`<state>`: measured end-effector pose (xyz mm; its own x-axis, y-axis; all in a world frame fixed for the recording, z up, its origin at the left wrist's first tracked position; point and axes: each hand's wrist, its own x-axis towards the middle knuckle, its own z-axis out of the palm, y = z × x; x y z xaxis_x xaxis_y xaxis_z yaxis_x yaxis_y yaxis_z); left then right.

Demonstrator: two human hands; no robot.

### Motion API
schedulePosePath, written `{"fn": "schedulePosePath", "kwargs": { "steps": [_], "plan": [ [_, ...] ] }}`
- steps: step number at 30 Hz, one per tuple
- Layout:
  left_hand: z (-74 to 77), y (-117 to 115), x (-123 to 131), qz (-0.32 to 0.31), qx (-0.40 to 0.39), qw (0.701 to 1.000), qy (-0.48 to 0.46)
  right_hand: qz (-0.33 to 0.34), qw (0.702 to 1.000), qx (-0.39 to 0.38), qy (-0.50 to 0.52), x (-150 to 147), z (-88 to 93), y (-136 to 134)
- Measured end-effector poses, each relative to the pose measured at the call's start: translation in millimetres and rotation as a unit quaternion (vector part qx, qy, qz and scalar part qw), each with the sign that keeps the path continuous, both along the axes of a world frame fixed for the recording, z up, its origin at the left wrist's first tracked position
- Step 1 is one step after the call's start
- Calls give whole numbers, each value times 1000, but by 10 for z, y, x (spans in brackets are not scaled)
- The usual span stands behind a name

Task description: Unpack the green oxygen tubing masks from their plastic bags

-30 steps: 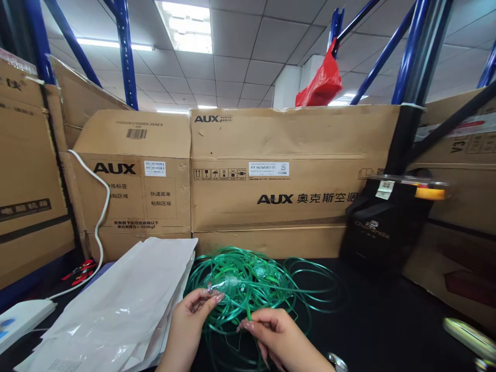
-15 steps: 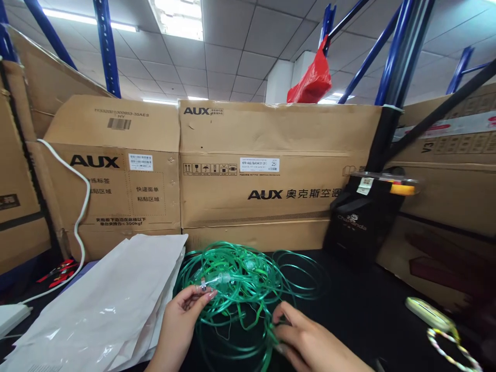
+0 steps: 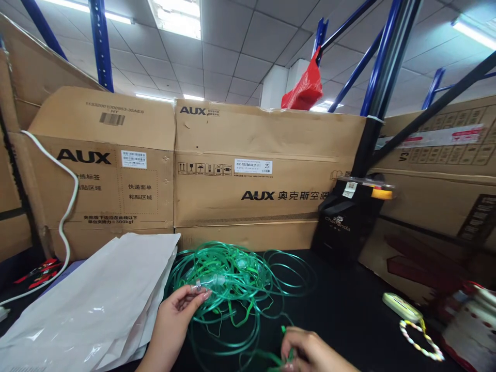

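A tangled pile of shiny green plastic tubing lies on the black surface, with clear plastic pieces and thin green straps mixed in. At the pile's near left edge, my left hand is closed, thumb against fingers, on a clear plastic piece. Lower right of the pile, my right hand is closed round a green strap; a bright green end sticks up above its fingers. The fingertips of this hand are partly hidden and a little blurred.
White plastic packaging lies on the left, near a white cable. Cardboard boxes line the back. A black bag stands behind right. Farther right are a yellow-green object with a beaded loop and a pale patterned item.
My right hand has moved right and down, away from the pile, with the green strap. My left hand stays at the pile's edge. The view has shifted slightly to the right.
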<state>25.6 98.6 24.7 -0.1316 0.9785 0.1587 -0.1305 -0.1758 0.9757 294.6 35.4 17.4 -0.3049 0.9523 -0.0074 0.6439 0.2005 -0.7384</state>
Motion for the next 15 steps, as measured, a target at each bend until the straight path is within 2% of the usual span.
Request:
{"fn": "schedulePosePath", "kwargs": {
  "steps": [3,5,6,9,12,15],
  "plan": [
    [-8,13,-7,7,2,1000,1,-62,992,10,113,241,248,247],
    [-20,24,-16,8,4,1000,7,-164,972,108,127,478,462,478],
    [-30,30,-22,6,5,1000,12,-236,950,164,120,608,561,598],
    [-83,51,-40,-11,13,1000,25,-326,915,212,109,963,749,918],
    [-158,76,-40,-9,30,999,20,-354,910,189,103,1164,726,1109],
    [-205,93,-27,-7,43,999,8,-357,914,160,106,1165,589,1181]
  ]
}}
